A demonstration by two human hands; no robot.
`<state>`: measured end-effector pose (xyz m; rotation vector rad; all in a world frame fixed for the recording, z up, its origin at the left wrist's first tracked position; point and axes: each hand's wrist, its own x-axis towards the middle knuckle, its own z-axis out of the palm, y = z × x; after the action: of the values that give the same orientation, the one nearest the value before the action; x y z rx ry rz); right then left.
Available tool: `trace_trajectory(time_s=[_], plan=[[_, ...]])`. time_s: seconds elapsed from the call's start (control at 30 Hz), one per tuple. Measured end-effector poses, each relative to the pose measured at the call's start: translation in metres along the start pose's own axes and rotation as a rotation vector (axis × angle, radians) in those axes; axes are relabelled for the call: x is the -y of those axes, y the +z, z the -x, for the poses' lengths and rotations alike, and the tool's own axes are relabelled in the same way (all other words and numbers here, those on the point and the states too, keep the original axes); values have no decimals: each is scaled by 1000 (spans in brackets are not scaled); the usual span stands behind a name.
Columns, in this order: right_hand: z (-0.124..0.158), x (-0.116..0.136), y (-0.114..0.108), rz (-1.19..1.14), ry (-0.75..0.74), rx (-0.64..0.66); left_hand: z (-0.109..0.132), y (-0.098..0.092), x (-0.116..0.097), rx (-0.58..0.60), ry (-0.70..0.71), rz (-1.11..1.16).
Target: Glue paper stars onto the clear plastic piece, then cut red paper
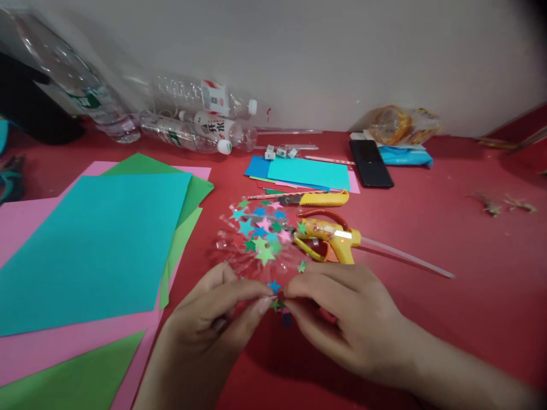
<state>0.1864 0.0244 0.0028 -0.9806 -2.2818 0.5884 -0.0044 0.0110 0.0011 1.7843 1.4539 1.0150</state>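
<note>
My left hand (217, 313) is closed in a pinch, with a small blue paper star (274, 286) at its fingertips. Close beside it my right hand (350, 313) also pinches; a sliver of green shows there, but what it holds is hidden. Green stars (274, 306) and a dark blue star (287, 320) lie just below the fingertips. Beyond the hands spreads a clear plastic piece (222, 242) with splayed strips, covered by several coloured paper stars (265, 254). A yellow glue gun (342, 246) with a glue stick (405, 257) lies behind my right hand.
Coloured paper sheets (94, 245) cover the left of the red table. A yellow box cutter (325, 198), cut paper (310, 172) and a black phone (371, 163) lie farther back. Plastic bottles (183, 134) rest along the wall, and pliers (11, 181) lie far left.
</note>
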Motion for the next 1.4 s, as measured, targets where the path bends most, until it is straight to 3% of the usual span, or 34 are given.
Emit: trace_trajectory(time_s=[0.37, 0.97, 1.23, 1.4], plan=[[0, -1, 1, 37, -9, 11, 4, 1, 4, -35, 115, -155], [4, 2, 3, 20, 4, -20, 7, 9, 17, -26, 82, -30], [1, 1, 3, 37, -2, -25, 5, 8, 10, -40, -35, 73], [2, -4, 3, 38, 0, -35, 4, 7, 14, -25, -9, 55]])
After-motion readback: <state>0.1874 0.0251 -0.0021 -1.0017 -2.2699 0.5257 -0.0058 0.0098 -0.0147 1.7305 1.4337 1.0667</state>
